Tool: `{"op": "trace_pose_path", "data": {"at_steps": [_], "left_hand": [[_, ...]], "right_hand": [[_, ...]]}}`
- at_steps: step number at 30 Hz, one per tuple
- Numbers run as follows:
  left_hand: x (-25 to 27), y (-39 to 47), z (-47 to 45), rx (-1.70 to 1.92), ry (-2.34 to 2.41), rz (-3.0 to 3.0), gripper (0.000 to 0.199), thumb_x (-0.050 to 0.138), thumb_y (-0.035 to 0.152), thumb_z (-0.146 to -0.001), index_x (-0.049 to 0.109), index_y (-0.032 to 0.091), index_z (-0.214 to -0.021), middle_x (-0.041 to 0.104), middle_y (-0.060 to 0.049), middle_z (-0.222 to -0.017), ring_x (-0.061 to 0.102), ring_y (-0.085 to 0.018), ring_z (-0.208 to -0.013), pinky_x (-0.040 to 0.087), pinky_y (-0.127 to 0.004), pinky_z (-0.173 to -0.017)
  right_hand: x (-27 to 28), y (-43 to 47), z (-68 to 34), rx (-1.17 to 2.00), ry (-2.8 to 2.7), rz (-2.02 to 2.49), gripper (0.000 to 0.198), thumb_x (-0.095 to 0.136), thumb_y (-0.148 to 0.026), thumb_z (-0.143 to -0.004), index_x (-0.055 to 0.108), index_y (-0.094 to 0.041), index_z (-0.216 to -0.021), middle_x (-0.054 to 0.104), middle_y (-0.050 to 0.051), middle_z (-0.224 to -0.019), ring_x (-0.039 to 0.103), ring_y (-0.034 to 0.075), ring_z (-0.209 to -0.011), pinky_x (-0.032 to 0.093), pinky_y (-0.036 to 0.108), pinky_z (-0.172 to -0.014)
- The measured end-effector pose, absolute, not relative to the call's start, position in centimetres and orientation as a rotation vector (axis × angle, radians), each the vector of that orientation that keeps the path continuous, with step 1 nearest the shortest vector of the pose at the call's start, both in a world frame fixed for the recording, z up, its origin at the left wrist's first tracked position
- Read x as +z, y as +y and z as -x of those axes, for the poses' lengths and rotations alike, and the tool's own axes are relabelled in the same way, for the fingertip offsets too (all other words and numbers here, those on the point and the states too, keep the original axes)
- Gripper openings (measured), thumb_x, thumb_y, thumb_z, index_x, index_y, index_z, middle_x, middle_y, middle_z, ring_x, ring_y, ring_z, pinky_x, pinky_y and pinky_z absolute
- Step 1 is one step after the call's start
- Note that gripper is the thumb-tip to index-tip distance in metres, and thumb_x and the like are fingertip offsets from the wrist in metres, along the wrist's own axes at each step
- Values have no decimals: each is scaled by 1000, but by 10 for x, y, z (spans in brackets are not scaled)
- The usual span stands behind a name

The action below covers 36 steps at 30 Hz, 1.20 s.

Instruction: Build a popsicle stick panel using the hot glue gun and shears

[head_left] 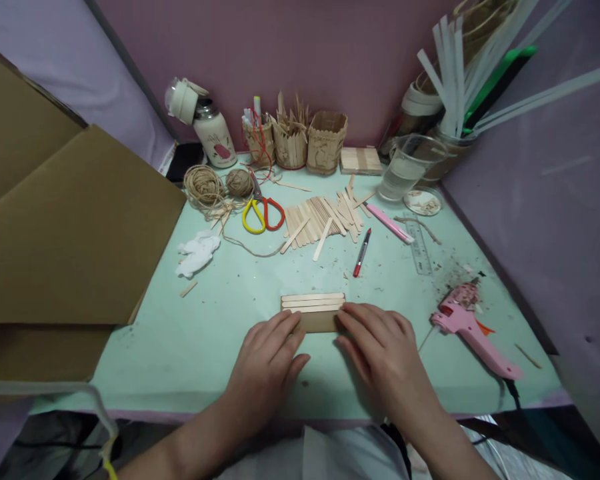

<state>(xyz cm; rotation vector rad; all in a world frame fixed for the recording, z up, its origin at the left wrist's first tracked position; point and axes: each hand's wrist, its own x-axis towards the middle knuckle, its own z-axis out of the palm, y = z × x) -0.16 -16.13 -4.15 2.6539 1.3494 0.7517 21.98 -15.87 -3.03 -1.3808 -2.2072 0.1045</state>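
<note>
A small rectangle of brown cardboard (318,323) lies on the table in front of me. Three pale wooden craft sticks (313,302) are laid side by side along its far part, leaving bare cardboard on the near side. The fingertips of my left hand (267,360) rest at the left end of the nearest stick, fingers stretched out and thumb apart. At the opposite end, my right hand (383,347) touches stick and cardboard with its extended fingertips, its thumb held away from them. Neither hand is wrapped round anything. My fingers cover the cardboard's near corners.
A pink glue gun (473,330) lies at the right. Loose craft sticks (313,220), scissors (263,215), a red marker (362,253) and a pink cutter (390,223) lie farther back. A water cup (405,170) stands behind them. A large cardboard box (80,227) borders the left side.
</note>
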Motion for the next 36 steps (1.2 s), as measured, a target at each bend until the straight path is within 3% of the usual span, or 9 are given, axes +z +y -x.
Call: {"op": "trace_pose_path", "data": {"at_steps": [7,11,15,25,36], "left_hand": [[-46,-157,1,779,1313,-2691,24,53,16,-91,61,14,-114,67,-14,-123,60,-28,-118,53,-43,-90],[-48,-158,3,812,1383,-2615,28,56,15,-89,59,14,-117,61,-16,-128,54,-28,-125,51,-45,-99],[-49,-160,5,814,1525,-2523,28,59,15,-88,58,14,-116,57,-18,-130,55,-29,-120,52,-47,-98],[-53,-159,6,876,1556,-2486,31,58,18,-89,56,18,-120,64,-14,-122,60,-28,-114,53,-48,-96],[-53,-162,7,928,1569,-2542,25,60,18,-88,60,13,-113,68,-16,-118,63,-27,-112,56,-43,-95]], "right_hand": [[-45,-163,-213,82,-2162,1308,27,56,-14,-92,61,-16,-118,69,14,-121,60,27,-112,47,43,-88],[-44,-165,-215,40,-2022,1430,26,59,-20,-91,60,-15,-117,69,15,-117,61,29,-108,47,45,-89],[-46,-166,-216,83,-1984,1540,23,58,-25,-92,57,-17,-114,70,13,-112,62,28,-103,46,43,-87],[-50,-164,-213,122,-1967,1569,17,57,-26,-93,57,-19,-109,72,9,-102,63,25,-95,44,39,-83],[-51,-163,-212,63,-1975,1568,18,56,-27,-94,58,-16,-109,72,9,-98,64,24,-91,44,37,-80]]}}
